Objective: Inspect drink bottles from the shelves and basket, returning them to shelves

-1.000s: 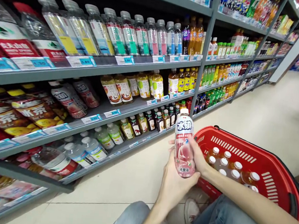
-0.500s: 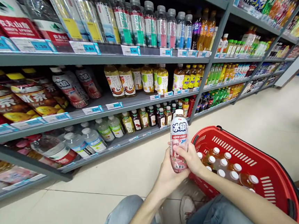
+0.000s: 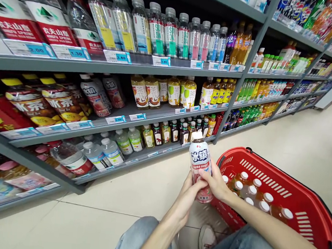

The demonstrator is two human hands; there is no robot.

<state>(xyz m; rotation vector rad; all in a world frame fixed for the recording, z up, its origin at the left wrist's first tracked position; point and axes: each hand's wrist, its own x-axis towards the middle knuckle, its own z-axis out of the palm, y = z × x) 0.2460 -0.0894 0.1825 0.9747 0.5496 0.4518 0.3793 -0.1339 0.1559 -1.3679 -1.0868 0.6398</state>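
Note:
A fruit tea bottle (image 3: 200,152) with a white cap and a pink-and-white label stands slightly tilted in front of me, held in both hands. My left hand (image 3: 185,198) is closed around its left side, thumb across the lower label. From the right, my right hand (image 3: 217,184) grips the same bottle, its thumb also on the front. Fingers behind the bottle are hidden. Just right of my hands is a red shopping basket (image 3: 288,170), and in it stand several white-capped drink bottles (image 3: 252,190).
Grey shelves (image 3: 171,68) of drinks run along the left and into the distance. Similar pink-labelled bottles (image 3: 94,95) lean on the middle shelf beside yellow-capped iced tea bottles (image 3: 54,99). My bent knees (image 3: 141,238) are below, over a pale tiled floor (image 3: 137,188).
My left hand has shifted from under the bottle's base to its side, with the thumb now over the front. The bottle sits a little lower and tilts more. The whole view has swung slightly left.

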